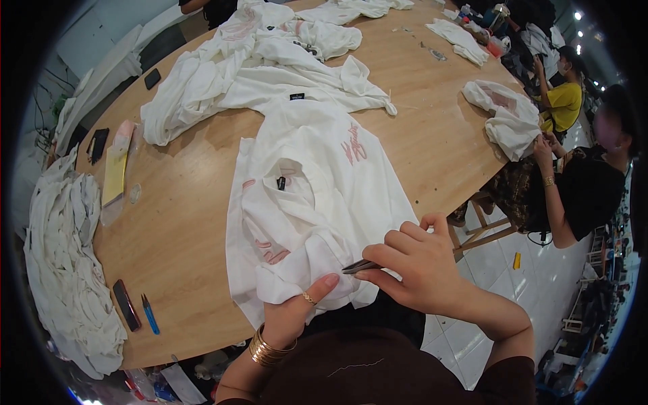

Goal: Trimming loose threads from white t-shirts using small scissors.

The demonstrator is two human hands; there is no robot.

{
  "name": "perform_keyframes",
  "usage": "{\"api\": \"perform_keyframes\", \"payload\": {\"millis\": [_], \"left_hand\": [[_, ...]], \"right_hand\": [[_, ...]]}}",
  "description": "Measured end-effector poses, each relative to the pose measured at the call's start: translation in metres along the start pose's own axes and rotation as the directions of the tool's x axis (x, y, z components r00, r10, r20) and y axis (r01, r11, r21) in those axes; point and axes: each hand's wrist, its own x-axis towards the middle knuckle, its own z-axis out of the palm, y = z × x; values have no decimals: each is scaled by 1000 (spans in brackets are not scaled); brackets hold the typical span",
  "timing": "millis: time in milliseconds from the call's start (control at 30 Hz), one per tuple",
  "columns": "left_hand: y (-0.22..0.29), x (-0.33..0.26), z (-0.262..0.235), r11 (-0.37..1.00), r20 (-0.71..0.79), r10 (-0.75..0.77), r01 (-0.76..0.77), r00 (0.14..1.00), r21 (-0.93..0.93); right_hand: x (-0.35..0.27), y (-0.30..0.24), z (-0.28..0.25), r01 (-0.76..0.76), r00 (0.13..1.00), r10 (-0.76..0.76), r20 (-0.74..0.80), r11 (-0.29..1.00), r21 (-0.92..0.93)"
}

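Observation:
A white shirt [364,169] with pink lettering lies in front of me, a dark label at its neck. Over it is another white garment [270,209], bunched up and showing its own dark label and pink print. My left hand [291,310] grips the lower part of this bunched garment, thumb on top; its other fingers are hidden under the cloth. In my right hand [415,263] is a pair of dark metal thread snips [359,266], pinched between thumb and fingers. The tips of the snips are at the cloth, close to my left thumb.
Piled white shirts [250,67] cover the table's far side; another white stack [67,263] hangs at the left edge. Blue-handled snips [150,314] lie beside a phone [127,305]. At right, a seated person [574,182] handles a white garment [503,121].

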Motion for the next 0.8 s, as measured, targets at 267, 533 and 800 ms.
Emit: {"api": "perform_keyframes", "payload": {"millis": [267,533,800], "left_hand": [[6,0,1,998,3,1,-1,1000,-64],[3,0,0,999,-11,2,-2,1000,-38],[3,0,0,992,-28,-28,25,999,-123]], "right_hand": [[-1,1,10,-54,998,56,-14,991,120],[-4,2,14,49,998,-52,-40,995,-87],[-3,2,14,49,998,-49,-51,999,15]]}}
